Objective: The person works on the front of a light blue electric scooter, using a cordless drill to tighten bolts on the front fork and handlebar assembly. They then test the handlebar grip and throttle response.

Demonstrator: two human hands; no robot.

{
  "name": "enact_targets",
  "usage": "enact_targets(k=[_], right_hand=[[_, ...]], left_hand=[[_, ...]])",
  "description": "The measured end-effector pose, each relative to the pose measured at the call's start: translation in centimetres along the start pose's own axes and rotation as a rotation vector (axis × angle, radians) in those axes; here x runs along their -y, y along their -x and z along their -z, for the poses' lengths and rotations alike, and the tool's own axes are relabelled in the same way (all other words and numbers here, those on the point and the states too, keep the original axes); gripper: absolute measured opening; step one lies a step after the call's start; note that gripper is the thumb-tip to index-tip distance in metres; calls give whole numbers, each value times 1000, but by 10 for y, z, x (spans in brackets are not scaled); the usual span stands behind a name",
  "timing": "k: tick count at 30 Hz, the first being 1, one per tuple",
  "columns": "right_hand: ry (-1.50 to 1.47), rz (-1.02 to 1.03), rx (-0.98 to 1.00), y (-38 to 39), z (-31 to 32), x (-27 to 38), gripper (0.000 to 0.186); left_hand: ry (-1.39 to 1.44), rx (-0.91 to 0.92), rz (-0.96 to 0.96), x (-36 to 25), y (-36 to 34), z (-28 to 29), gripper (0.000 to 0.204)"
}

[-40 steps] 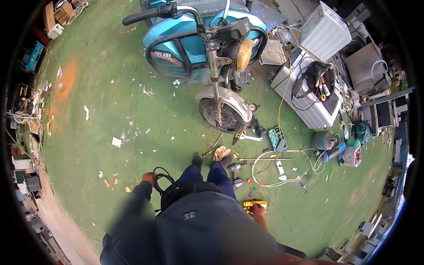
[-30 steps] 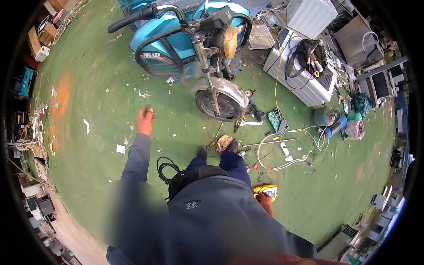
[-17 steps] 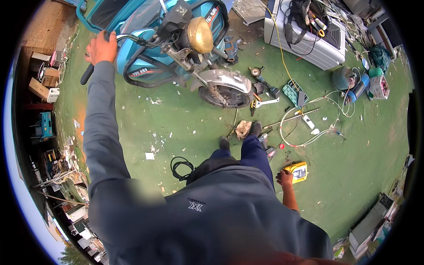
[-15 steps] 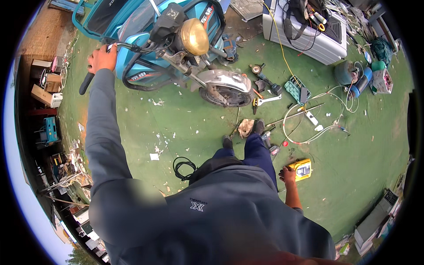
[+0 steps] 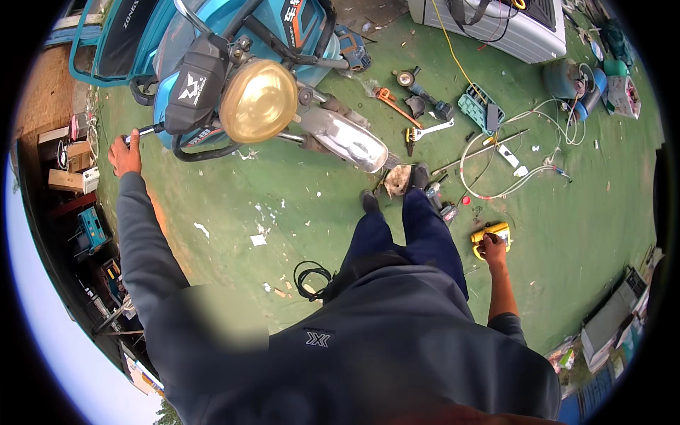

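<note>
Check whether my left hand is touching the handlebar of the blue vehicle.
Touching: the head view shows the left hand at the handlebar, with fingers curled over its outer end.

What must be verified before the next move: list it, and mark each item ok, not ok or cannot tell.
1. Left hand on the blue vehicle's black handlebar: ok.
2. Right hand gripping the yellow boxy handheld device: ok.
3. Ground before the silver metal front mudguard unobstructed: not ok, a dirty beige block lies there.
4. Silver adjustable wrench and orange pipe wrench off the green floor: not ok, both lie on it.
5. Black coiled cable secured: cannot tell.
</note>
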State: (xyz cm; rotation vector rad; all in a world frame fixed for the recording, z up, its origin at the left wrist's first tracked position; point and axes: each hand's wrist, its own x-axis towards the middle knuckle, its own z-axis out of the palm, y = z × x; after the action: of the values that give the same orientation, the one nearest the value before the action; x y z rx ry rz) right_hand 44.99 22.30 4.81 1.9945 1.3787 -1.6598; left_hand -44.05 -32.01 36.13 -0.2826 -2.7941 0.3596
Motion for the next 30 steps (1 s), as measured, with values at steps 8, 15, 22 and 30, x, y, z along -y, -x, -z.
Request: enact_targets(k=[8,15,22,30], right_hand=[[106,-23,-4,42,-17,12,31],[135,-79,-4,78,-22,11,29],[94,-89,-71,89,-3,-10,28],[97,-132,-98,102,-5,-31,27]], left_hand=[[161,167,-232,26,-46,-27,64],[324,322,-196,-43,-47,-15,73],[172,456,-291,-71,-69,-31,85],[772,759,17,-106,-30,-49,84]])
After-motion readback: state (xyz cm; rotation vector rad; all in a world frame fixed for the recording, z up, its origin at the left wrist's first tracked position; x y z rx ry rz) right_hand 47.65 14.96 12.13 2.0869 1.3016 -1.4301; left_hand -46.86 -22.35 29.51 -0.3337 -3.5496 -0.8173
